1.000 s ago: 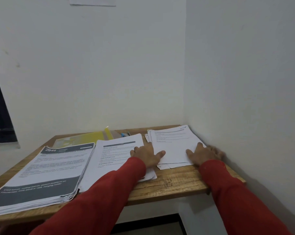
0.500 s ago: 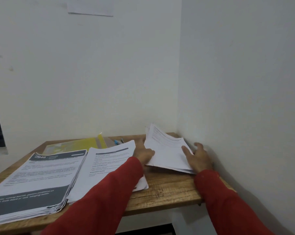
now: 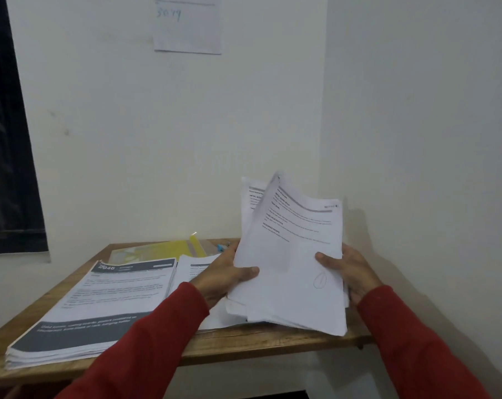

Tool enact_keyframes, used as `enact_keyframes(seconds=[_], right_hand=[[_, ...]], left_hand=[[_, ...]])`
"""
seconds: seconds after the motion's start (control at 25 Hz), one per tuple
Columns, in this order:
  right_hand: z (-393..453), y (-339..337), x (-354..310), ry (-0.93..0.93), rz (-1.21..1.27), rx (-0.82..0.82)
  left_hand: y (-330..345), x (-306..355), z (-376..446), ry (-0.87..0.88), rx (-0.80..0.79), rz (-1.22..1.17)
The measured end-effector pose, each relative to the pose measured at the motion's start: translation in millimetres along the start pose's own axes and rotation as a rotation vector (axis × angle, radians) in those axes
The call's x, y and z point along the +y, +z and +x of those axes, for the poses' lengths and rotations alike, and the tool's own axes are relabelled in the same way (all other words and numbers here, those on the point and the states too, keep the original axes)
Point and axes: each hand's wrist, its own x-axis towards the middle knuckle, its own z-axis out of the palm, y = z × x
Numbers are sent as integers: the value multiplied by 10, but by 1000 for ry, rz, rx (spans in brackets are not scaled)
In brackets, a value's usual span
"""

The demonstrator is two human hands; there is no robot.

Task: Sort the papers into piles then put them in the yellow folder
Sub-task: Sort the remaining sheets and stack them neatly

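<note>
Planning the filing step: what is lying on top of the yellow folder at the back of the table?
The yellow plastic folder looks bare on the part showing. Its near edge runs behind the dark-banded paper stack and middle white pile; whether it lies under them is unclear.

Wooden bench (image 3: 273, 342) set in a corner of white walls (image 3: 114, 125). Note (image 3: 188, 24) with blue handwriting on the rear wall; dark window (image 3: 5, 139) at left; blue pen (image 3: 221, 247) at rear of the bench.
</note>
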Motion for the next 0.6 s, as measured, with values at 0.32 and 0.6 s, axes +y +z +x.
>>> enact_keyframes(seconds=[0.32, 0.6], right_hand=[[-136, 950, -707, -541, -188, -66], [-13, 1050, -422, -398, -314, -161]], left_hand=[[-211, 671, -144, 578, 605, 411], [-487, 385, -378, 513, 568, 449]])
